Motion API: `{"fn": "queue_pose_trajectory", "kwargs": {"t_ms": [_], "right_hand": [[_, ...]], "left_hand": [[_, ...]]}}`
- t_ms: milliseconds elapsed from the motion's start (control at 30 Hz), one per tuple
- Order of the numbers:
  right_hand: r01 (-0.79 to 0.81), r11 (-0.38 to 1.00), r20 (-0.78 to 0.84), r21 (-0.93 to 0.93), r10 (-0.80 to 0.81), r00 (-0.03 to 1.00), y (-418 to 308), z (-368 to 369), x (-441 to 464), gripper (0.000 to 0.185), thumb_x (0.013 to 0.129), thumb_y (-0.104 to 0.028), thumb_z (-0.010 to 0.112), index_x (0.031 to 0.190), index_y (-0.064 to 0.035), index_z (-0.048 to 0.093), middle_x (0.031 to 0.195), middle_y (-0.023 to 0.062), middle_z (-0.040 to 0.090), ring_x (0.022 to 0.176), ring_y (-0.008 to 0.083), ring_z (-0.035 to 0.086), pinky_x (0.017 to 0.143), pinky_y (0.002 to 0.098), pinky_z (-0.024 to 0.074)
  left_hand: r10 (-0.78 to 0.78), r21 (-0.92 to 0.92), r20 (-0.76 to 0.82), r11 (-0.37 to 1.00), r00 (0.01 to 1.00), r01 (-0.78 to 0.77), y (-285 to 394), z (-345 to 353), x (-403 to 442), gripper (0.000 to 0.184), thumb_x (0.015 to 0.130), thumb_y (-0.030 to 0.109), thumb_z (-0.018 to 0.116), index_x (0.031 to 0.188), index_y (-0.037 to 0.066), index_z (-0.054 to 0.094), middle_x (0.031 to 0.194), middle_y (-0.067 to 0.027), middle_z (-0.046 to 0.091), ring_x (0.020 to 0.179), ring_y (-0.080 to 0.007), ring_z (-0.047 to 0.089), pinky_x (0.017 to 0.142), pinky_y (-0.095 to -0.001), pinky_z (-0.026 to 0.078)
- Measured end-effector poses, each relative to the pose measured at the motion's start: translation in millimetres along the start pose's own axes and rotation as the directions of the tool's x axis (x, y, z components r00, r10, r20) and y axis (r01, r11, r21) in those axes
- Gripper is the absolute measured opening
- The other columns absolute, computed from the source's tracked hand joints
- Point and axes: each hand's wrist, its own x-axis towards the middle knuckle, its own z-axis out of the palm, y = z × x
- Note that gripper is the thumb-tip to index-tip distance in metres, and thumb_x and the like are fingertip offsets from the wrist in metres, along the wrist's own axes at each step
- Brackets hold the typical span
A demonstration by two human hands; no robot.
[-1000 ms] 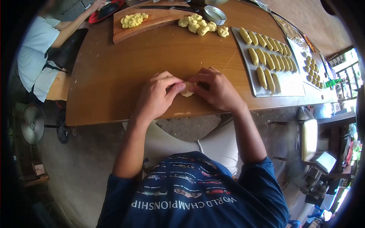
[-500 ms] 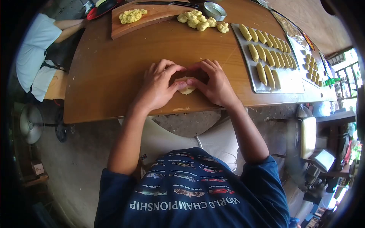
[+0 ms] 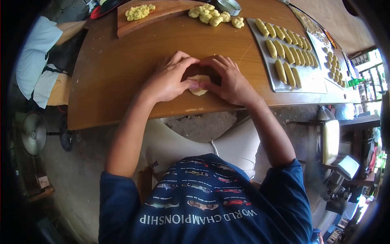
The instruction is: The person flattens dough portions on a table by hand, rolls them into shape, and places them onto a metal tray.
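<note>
A small flattened piece of pale dough (image 3: 198, 91) lies on the brown table (image 3: 118, 65) near its front edge. My left hand (image 3: 168, 79) and my right hand (image 3: 231, 83) arch around it from both sides, with both thumbs meeting on top of the dough. The fingers curl over its far side, where the index fingertips come together. Some of the dough is hidden beneath the thumbs. Beyond my hands, several rough dough pieces (image 3: 209, 15) sit in a cluster.
At right, a metal tray (image 3: 313, 85) bears rows of elongated dough rolls (image 3: 288, 73). Beyond it, small round balls (image 3: 334, 67) lie on another sheet. A wooden board (image 3: 162, 18) with a yellow lump (image 3: 139, 12) and a round tin (image 3: 228, 8) are behind. Another person (image 3: 38, 40) is at left.
The view has shifted slightly, so the table's things sit a little higher. Both hands keep their thumbs on the dough, and more of its far part shows between them.
</note>
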Motion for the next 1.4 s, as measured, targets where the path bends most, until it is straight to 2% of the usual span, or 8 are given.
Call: {"fn": "queue_pose_trajectory", "kwargs": {"t_ms": [100,400,1033,1167,1233,1300,1333,1400], "right_hand": [[0.018,0.999,0.021,-0.051,-0.017,1.000,1,1,2,0.062,0.099,-0.042,0.083,0.149,-0.0098,0.066,0.148,0.0162,0.064,0.145,0.0408,0.056,0.127,0.0523,0.0410],[0.076,0.996,0.029,-0.042,-0.075,0.997,5,3,2,0.067,0.098,-0.044,0.084,0.151,-0.0086,0.063,0.156,0.0186,0.058,0.150,0.0415,0.052,0.130,0.0532,0.0386],[0.118,0.992,0.062,-0.055,-0.114,0.992,11,4,0,0.074,0.097,-0.048,0.086,0.153,-0.0063,0.060,0.164,0.0212,0.052,0.156,0.0431,0.047,0.134,0.0547,0.0349],[0.156,0.984,0.079,-0.083,-0.149,0.986,14,4,4,0.071,0.097,-0.046,0.086,0.151,-0.0068,0.062,0.163,0.0206,0.053,0.154,0.0427,0.049,0.132,0.0530,0.0372],[0.110,0.993,0.136,-0.035,-0.104,0.985,12,-3,9,0.070,0.098,-0.044,0.086,0.151,-0.0050,0.061,0.162,0.0206,0.053,0.153,0.0425,0.049,0.132,0.0511,0.0379],[0.014,0.993,0.151,0.115,-0.031,0.988,19,-8,15,0.071,0.098,-0.044,0.086,0.151,-0.0040,0.060,0.162,0.0205,0.053,0.153,0.0422,0.049,0.131,0.0506,0.0386],[-0.102,0.957,0.181,0.272,0.053,0.982,23,-8,15,0.072,0.097,-0.043,0.086,0.152,-0.0030,0.059,0.161,0.0203,0.054,0.153,0.0419,0.050,0.130,0.0502,0.0392],[-0.058,0.982,0.145,0.178,0.032,0.989,22,-3,14,0.072,0.097,-0.042,0.086,0.150,-0.0022,0.060,0.160,0.0200,0.055,0.152,0.0415,0.051,0.130,0.0499,0.0401]], "left_hand": [[0.033,0.105,-0.018,0.994,0.999,-0.031,6,1,-5,0.066,0.103,0.030,0.082,0.159,0.009,0.056,0.158,-0.0107,0.053,0.155,-0.0345,0.048,0.129,-0.0479,0.043],[0.046,0.060,0.080,0.997,0.996,-0.050,-2,-4,-1,0.085,0.098,0.047,0.085,0.165,0.009,0.050,0.164,-0.0102,0.047,0.158,-0.0374,0.043,0.133,-0.0514,0.037],[-0.001,0.127,0.274,0.991,0.962,-0.035,7,-19,14,0.097,0.093,0.038,0.091,0.169,0.006,0.040,0.169,-0.0110,0.040,0.159,-0.0399,0.043,0.131,-0.0511,0.042],[-0.021,0.248,0.202,0.968,0.979,-0.030,17,-11,9,0.097,0.094,0.040,0.090,0.169,0.005,0.040,0.169,-0.0116,0.040,0.158,-0.0399,0.045,0.130,-0.0495,0.043],[-0.026,0.279,0.199,0.960,0.980,-0.031,12,-20,16,0.096,0.095,0.042,0.089,0.169,0.004,0.041,0.169,-0.0117,0.040,0.157,-0.0395,0.047,0.129,-0.0486,0.044],[0.099,-0.006,0.324,0.995,0.941,-0.103,-9,-29,32,0.093,0.096,0.043,0.088,0.168,0.005,0.042,0.169,-0.0116,0.040,0.154,-0.0385,0.052,0.128,-0.0475,0.045],[0.080,0.012,0.294,0.996,0.952,-0.087,-16,-29,34,0.091,0.097,0.041,0.088,0.168,0.007,0.043,0.169,-0.0115,0.040,0.152,-0.0378,0.054,0.127,-0.0470,0.047],[0.008,0.099,0.254,0.994,0.967,-0.034,-6,-25,30,0.089,0.097,0.041,0.088,0.168,0.010,0.044,0.169,-0.0108,0.040,0.154,-0.0376,0.053,0.128,-0.0469,0.046]]}}
